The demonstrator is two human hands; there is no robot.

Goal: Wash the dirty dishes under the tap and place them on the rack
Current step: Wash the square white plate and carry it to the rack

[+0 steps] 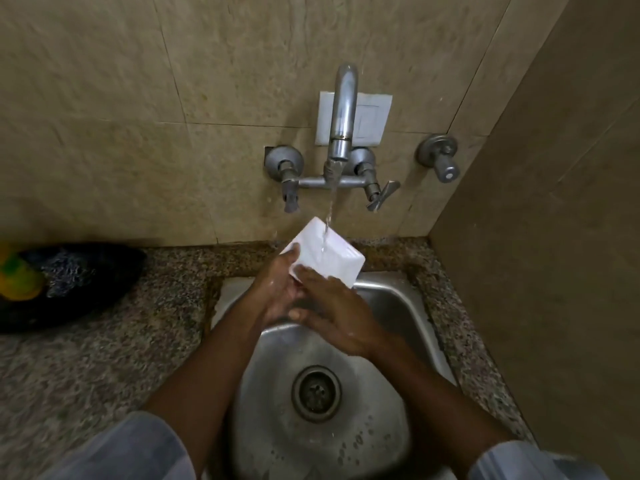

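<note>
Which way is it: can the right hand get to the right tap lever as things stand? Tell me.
Probably yes: the right hand only rests straight fingers on the white dish, and nothing stands between it and the right tap lever.

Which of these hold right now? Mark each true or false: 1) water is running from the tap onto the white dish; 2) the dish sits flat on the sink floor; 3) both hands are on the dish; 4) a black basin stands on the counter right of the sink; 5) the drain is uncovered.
1) True: the steel wall tap pours a stream onto the white square dish.
2) False: it is held tilted above the round steel sink.
3) True: the left hand grips its edge, and the right hand lies with straight fingers on its face.
4) False: the black basin is left of the sink, on the speckled stone counter.
5) True: the sink drain shows bare.
</note>
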